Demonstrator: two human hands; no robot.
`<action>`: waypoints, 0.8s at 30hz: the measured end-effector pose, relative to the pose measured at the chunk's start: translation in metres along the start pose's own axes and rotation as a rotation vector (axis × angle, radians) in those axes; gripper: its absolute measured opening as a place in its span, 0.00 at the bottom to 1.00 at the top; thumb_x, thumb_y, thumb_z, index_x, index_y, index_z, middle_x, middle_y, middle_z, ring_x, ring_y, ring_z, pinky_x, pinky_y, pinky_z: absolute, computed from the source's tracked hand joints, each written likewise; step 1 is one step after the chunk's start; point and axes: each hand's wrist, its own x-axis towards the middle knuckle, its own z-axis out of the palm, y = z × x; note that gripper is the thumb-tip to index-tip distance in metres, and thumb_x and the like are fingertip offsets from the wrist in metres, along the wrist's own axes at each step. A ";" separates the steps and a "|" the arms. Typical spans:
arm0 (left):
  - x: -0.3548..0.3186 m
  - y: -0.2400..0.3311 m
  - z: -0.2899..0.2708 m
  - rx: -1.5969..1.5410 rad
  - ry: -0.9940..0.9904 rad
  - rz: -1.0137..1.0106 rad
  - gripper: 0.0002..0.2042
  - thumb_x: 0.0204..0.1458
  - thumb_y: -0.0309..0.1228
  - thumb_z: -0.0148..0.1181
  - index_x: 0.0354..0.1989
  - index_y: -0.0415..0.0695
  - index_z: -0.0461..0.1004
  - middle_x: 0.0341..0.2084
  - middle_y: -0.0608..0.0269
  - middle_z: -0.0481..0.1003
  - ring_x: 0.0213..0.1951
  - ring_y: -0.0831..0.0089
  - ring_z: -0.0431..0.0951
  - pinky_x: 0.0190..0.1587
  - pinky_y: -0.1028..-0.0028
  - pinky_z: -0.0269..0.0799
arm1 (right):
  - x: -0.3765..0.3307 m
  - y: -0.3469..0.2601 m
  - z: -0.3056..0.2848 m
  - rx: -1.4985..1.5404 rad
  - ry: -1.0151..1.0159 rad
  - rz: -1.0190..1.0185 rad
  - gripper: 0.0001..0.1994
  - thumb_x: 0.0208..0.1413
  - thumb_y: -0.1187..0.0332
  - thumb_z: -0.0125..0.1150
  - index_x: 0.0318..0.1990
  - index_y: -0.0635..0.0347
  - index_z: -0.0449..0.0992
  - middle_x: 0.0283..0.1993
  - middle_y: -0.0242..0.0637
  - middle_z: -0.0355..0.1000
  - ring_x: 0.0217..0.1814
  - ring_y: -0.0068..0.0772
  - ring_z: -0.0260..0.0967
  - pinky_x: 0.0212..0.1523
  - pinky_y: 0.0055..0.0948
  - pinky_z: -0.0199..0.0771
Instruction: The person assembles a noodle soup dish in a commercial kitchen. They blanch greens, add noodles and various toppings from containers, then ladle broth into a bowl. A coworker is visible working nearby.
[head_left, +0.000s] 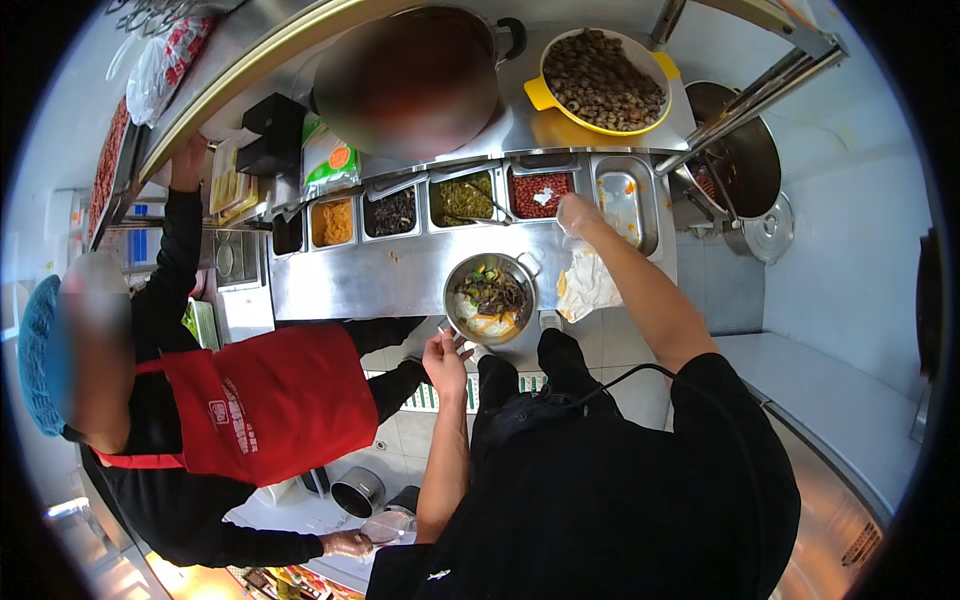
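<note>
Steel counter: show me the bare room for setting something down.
On the steel counter, the widest free patch lies left of the metal pan, below the row of food containers. A narrow gap separates pan and crumpled white sheet. The right is crowded by that sheet and the right forearm reaching across.

Blur veils most of the big pot (pixel 490 40); whether the left hand (pixel 446 364) grips anything is unclear.

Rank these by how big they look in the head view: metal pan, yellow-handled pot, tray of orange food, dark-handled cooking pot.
1. Dark-handled cooking pot
2. Yellow-handled pot
3. Metal pan
4. Tray of orange food

Apparent sizes only; nearness to the camera may affect them.
</note>
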 end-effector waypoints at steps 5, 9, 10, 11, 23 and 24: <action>0.006 -0.008 0.006 -0.002 -0.004 0.014 0.13 0.71 0.33 0.51 0.49 0.33 0.70 0.47 0.52 0.78 0.45 0.64 0.83 0.38 0.67 0.85 | 0.025 0.036 0.009 0.217 -0.094 -0.100 0.14 0.60 0.64 0.57 0.39 0.65 0.84 0.45 0.55 0.80 0.47 0.59 0.79 0.53 0.47 0.77; 0.003 -0.002 0.019 -0.023 0.007 -0.032 0.13 0.71 0.34 0.52 0.49 0.33 0.71 0.46 0.53 0.78 0.45 0.63 0.83 0.38 0.67 0.86 | 0.020 0.052 0.010 0.242 0.000 -0.231 0.15 0.59 0.60 0.64 0.34 0.67 0.84 0.40 0.55 0.80 0.45 0.57 0.79 0.51 0.46 0.76; 0.008 -0.008 0.020 -0.022 -0.017 -0.028 0.13 0.71 0.34 0.52 0.48 0.34 0.71 0.46 0.54 0.77 0.46 0.63 0.83 0.38 0.67 0.86 | 0.021 0.059 0.012 0.286 0.012 -0.214 0.15 0.58 0.60 0.65 0.34 0.67 0.84 0.39 0.55 0.80 0.44 0.57 0.79 0.50 0.46 0.76; 0.008 -0.011 0.012 -0.020 -0.015 -0.041 0.13 0.71 0.35 0.53 0.48 0.34 0.72 0.46 0.54 0.77 0.47 0.64 0.82 0.38 0.67 0.86 | 0.011 0.047 0.012 0.387 -0.006 -0.116 0.15 0.57 0.60 0.66 0.34 0.67 0.84 0.38 0.54 0.81 0.43 0.57 0.79 0.49 0.46 0.76; 0.013 -0.013 0.039 -0.072 -0.086 -0.105 0.13 0.70 0.33 0.51 0.51 0.33 0.71 0.47 0.54 0.77 0.46 0.64 0.82 0.37 0.67 0.85 | -0.077 0.011 -0.085 0.613 0.077 0.014 0.13 0.59 0.63 0.65 0.36 0.68 0.83 0.33 0.57 0.79 0.33 0.51 0.73 0.43 0.44 0.73; 0.014 -0.016 0.042 -0.081 -0.086 -0.109 0.13 0.70 0.33 0.51 0.51 0.33 0.71 0.47 0.54 0.77 0.46 0.64 0.82 0.38 0.67 0.85 | -0.094 0.000 -0.100 0.634 0.054 0.017 0.13 0.60 0.63 0.64 0.37 0.67 0.83 0.33 0.57 0.79 0.33 0.51 0.73 0.43 0.44 0.73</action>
